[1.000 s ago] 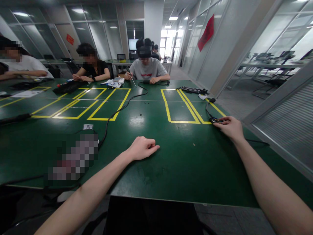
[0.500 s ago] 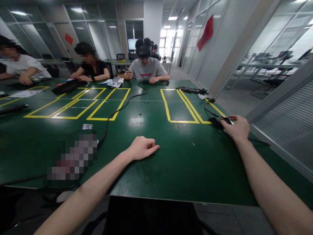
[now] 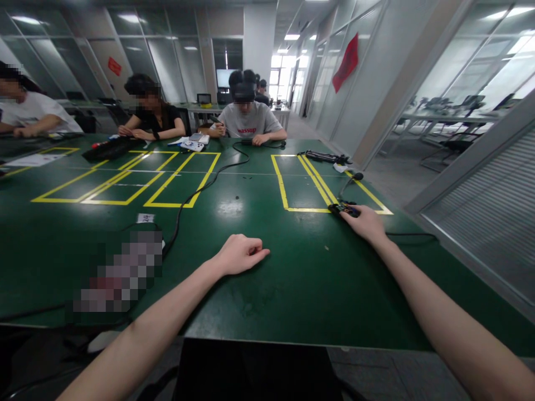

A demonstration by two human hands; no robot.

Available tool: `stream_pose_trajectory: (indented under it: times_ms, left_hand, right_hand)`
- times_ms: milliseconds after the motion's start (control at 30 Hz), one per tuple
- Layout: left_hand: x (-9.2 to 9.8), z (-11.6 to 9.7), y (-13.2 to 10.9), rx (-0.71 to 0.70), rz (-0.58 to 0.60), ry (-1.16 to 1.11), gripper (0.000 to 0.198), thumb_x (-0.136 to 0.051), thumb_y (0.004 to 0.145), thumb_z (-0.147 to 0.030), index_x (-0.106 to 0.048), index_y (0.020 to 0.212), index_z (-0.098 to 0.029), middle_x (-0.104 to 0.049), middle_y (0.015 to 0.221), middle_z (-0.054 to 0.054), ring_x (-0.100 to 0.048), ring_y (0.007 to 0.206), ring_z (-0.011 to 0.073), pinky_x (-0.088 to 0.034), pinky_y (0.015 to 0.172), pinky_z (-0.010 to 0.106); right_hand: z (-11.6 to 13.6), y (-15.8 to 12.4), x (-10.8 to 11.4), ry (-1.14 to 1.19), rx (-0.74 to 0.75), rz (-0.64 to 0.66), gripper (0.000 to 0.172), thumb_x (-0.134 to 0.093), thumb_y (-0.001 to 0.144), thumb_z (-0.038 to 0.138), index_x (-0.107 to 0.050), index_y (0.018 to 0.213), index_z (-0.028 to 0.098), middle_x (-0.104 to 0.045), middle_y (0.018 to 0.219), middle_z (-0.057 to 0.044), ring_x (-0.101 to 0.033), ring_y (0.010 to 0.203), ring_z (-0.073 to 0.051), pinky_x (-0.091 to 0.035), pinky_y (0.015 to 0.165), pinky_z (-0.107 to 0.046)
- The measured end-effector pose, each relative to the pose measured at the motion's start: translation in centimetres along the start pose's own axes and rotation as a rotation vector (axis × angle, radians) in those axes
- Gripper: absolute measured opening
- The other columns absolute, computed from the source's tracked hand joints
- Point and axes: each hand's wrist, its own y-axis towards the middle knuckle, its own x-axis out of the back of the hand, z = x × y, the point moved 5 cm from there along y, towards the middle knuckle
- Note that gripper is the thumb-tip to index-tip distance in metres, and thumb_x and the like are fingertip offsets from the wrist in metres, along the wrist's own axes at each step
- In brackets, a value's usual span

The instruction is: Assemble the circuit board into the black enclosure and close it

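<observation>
My right hand [image 3: 368, 223] grips a small black device [image 3: 346, 209] with coloured bits on its top, low over the green table [image 3: 276, 301]. Its exact kind is hard to make out, and my fingers cover part of it. From the device a thin cord leads up to a black rounded end piece [image 3: 357, 176]. Another black cable [image 3: 412, 234] trails out on the right of my wrist. My left hand [image 3: 241, 254] rests on the table near the middle, fingers curled in and thumb stretched forward, with nothing visible in it.
Yellow tape outlines [image 3: 307, 210] mark the table. A folded black tripod-like object [image 3: 321, 157] lies at the far right. A blurred-out long object [image 3: 121, 273] and a black cable [image 3: 179, 223] lie on the left. A person [image 3: 251, 120] sits opposite; others sit at the left.
My right hand has moved left with the black device, bringing it to the yellow tape. The left hand stays in place. The view has shifted slightly.
</observation>
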Motion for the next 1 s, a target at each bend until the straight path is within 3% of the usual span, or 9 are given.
stream_pose_trajectory:
  times_ms: [67,200,300,400,567,667,767,867,1000]
  left_hand:
    - [0.0,0.1,0.1,0.006,-0.003,-0.003,0.041,-0.058,0.096,-0.040,-0.054,0.062,-0.018,-0.042,0.048,-0.006,-0.037,0.046,0.0091,-0.025,0.057,0.026]
    - [0.4,0.0,0.1,0.003,-0.046,-0.014,0.035,-0.057,0.096,-0.040,-0.059,0.068,-0.019,-0.048,0.052,-0.005,-0.044,0.050,0.0106,-0.029,0.058,0.025]
    - [1.4,-0.8,-0.1,-0.107,-0.152,-0.022,0.024,-0.061,0.093,-0.041,-0.064,0.083,-0.020,-0.061,0.071,0.000,-0.056,0.068,0.0154,-0.040,0.066,0.027]
    - [1.9,-1.7,-0.5,-0.261,-0.169,-0.025,0.031,-0.071,0.084,-0.050,-0.063,0.088,-0.019,-0.065,0.088,0.005,-0.059,0.084,0.0204,-0.045,0.076,0.031]
    - [1.2,-1.6,-0.8,-0.263,-0.043,-0.024,0.044,-0.077,0.076,-0.058,-0.060,0.089,-0.020,-0.065,0.086,0.002,-0.060,0.079,0.0192,-0.044,0.076,0.032]
    - [1.2,-1.3,-0.7,-0.240,-0.032,-0.003,0.044,-0.081,0.075,-0.053,-0.063,0.098,-0.019,-0.069,0.095,0.003,-0.064,0.087,0.0205,-0.045,0.082,0.033]
    - [1.1,-1.1,-0.7,-0.247,-0.009,0.008,0.040,-0.081,0.077,-0.050,-0.067,0.099,-0.019,-0.071,0.099,0.005,-0.065,0.094,0.0225,-0.046,0.086,0.035]
    - [1.1,-1.2,-0.8,-0.248,-0.007,0.006,0.040,-0.081,0.078,-0.050,-0.071,0.102,-0.019,-0.071,0.105,0.008,-0.065,0.100,0.0248,-0.049,0.089,0.037]
    - [1.1,-1.5,-0.8,-0.241,0.007,0.016,0.046,-0.082,0.077,-0.050,-0.072,0.110,-0.019,-0.071,0.114,0.010,-0.065,0.106,0.0276,-0.050,0.095,0.040]
  right_hand:
    - [3.3,-1.6,-1.1,-0.024,0.074,0.070,0.036,-0.068,0.081,0.040,-0.077,0.108,0.018,-0.076,0.108,-0.013,-0.070,0.099,-0.032,-0.055,0.078,-0.038]
    - [10.6,-6.9,-3.2,0.131,0.409,0.211,0.034,-0.065,0.085,0.037,-0.077,0.111,0.018,-0.075,0.111,-0.012,-0.071,0.098,-0.030,-0.057,0.083,-0.039]
    - [15.4,-12.3,-3.8,0.347,0.738,0.401,0.030,-0.065,0.087,0.032,-0.075,0.112,0.019,-0.074,0.107,-0.009,-0.071,0.095,-0.025,-0.056,0.085,-0.035]
    - [18.3,-16.7,-3.4,0.506,0.981,0.598,0.029,-0.066,0.087,0.027,-0.073,0.113,0.019,-0.072,0.107,-0.009,-0.070,0.092,-0.021,-0.056,0.083,-0.032]
    - [19.4,-17.9,-2.4,0.545,1.015,0.653,0.027,-0.069,0.085,0.024,-0.071,0.111,0.020,-0.068,0.106,-0.008,-0.067,0.090,-0.020,-0.056,0.078,-0.030]
    - [19.0,-17.2,-1.7,0.589,0.968,0.608,0.033,-0.071,0.084,0.023,-0.067,0.117,0.020,-0.067,0.110,-0.009,-0.066,0.087,-0.018,-0.055,0.073,-0.029]
    - [18.5,-16.5,-1.4,0.642,0.911,0.583,0.022,-0.072,0.083,0.024,-0.067,0.105,0.020,-0.067,0.102,-0.006,-0.059,0.071,-0.013,-0.049,0.060,-0.025]
    - [18.5,-16.2,-1.4,0.669,0.910,0.576,0.013,-0.073,0.084,0.024,-0.068,0.096,0.020,-0.068,0.095,-0.004,-0.059,0.071,-0.013,-0.049,0.062,-0.025]
    - [18.4,-15.9,-1.7,0.682,0.865,0.558,0.015,-0.075,0.084,0.026,-0.072,0.096,0.019,-0.069,0.090,-0.004,-0.060,0.070,-0.014,-0.048,0.062,-0.026]
